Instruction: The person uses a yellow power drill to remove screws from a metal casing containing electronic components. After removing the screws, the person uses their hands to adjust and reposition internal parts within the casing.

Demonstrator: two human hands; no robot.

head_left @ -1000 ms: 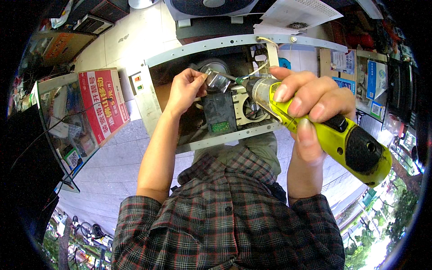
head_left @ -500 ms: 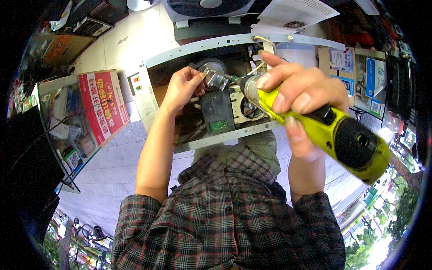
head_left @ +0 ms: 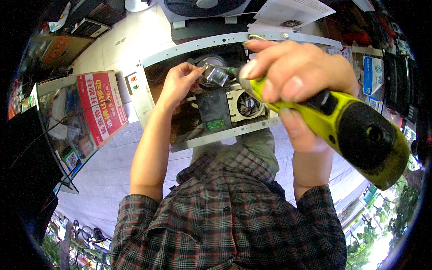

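My left hand (head_left: 182,80) pinches a small shiny, clear-looking piece (head_left: 217,76) above an opened metal-framed appliance (head_left: 189,144). My right hand (head_left: 299,72) grips a yellow-and-black cordless screwdriver (head_left: 369,135), angled left with its front end at that piece; the exact contact is too small to make out. Beneath my hands, inside the frame, are a round metal part (head_left: 209,60), a dark housing (head_left: 209,108) with a green circuit board (head_left: 215,123) and a fan (head_left: 247,105) in a pale mount. Two switches (head_left: 133,83) sit on the frame's left end.
A glass display case (head_left: 60,121) with a red sign stands left, another case (head_left: 373,76) with blue signs right. Beyond the appliance are a dark fan-grille unit (head_left: 207,18) and a white perforated panel (head_left: 292,13). My legs (head_left: 254,148) are below the frame, over pale tiled flooring (head_left: 112,166).
My left hand has moved slightly up and left with the small piece. My right hand and the screwdriver have risen a little and look larger, with the screwdriver's back end farther right.
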